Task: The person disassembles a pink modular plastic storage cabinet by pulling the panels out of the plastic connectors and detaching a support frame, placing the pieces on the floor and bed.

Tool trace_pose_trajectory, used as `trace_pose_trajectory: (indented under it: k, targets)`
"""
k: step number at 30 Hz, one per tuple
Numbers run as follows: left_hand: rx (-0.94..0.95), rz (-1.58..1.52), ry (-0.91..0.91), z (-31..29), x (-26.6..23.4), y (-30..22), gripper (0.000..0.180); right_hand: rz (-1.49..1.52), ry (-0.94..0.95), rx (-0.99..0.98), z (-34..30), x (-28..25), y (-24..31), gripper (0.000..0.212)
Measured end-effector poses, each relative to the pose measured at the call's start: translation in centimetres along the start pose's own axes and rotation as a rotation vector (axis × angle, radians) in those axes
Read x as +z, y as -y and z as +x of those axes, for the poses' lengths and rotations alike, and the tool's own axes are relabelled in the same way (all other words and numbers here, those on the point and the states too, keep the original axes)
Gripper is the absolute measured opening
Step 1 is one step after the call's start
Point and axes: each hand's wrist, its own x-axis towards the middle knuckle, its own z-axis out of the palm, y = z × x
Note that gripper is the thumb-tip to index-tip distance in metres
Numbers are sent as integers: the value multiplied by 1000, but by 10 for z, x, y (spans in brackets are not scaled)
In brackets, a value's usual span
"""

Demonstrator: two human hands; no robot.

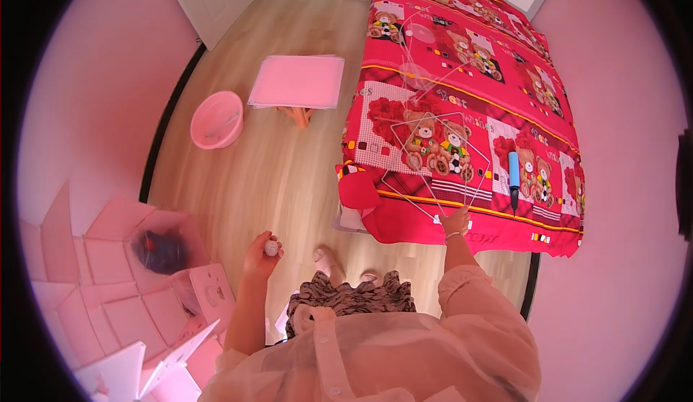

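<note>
My left hand [258,254] is held out over the floor, its fingers closed round a small whitish roundish object [271,248] whose kind I cannot make out. At the near edge of the bed, my right hand [456,221] grips the near end of a frame of thin pale rods [408,198]. The frame's angled outline lies over the red bear-patterned bedspread [404,230]. To the right of that hand rests a blue hand pump [513,171] with a black nozzle.
More thin clear rods [433,80] lie farther up the bed. Left of the bed stand an orange-legged stool [302,117] bearing a pink flat board [298,82], and a pink basin [216,120] with small items inside. Pale shelving [108,286] fills the lower left; a door [209,5] stands ajar.
</note>
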Motion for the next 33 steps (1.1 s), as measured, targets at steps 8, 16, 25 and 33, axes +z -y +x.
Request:
trace_pose_trajectory:
  k: [8,16,25,33]
  targets:
    - [15,-108,-6,37,7,-60,15,-228,360,30,0,44,29,48]
    - [-33,82,128,84,6,-115,23,-2,861,-894,-42,100,145,27]
    - [-43,-69,-126,210,-21,-187,25,324,1302,-457,-57,105,327,26]
    - [81,-250,-307,356,-74,-278,25,232,1288,-487,-18,165,497,24]
